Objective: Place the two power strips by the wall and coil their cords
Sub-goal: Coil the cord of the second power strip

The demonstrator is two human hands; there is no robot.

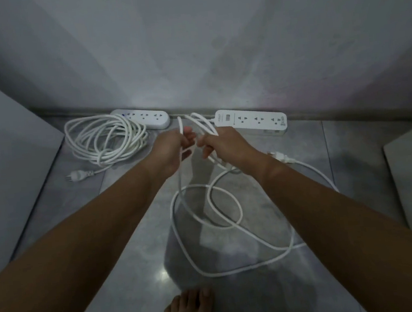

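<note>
Both strips lie against the far wall [214, 42]: left strip [143, 117] beside its coiled cord [105, 140], right strip [254, 121] opposite. Left hand [171, 149] and right hand [226, 145] each grip the loose cord [231, 218] sprawling on the floor [126, 276] near a bare foot [187, 311].

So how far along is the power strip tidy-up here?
Done: both strips lie by the wall, and the left power strip has its coiled cord beside it. In hand: the left hand and right hand hold loops of the right power strip cord. Left: the loose cord on the floor.
</note>
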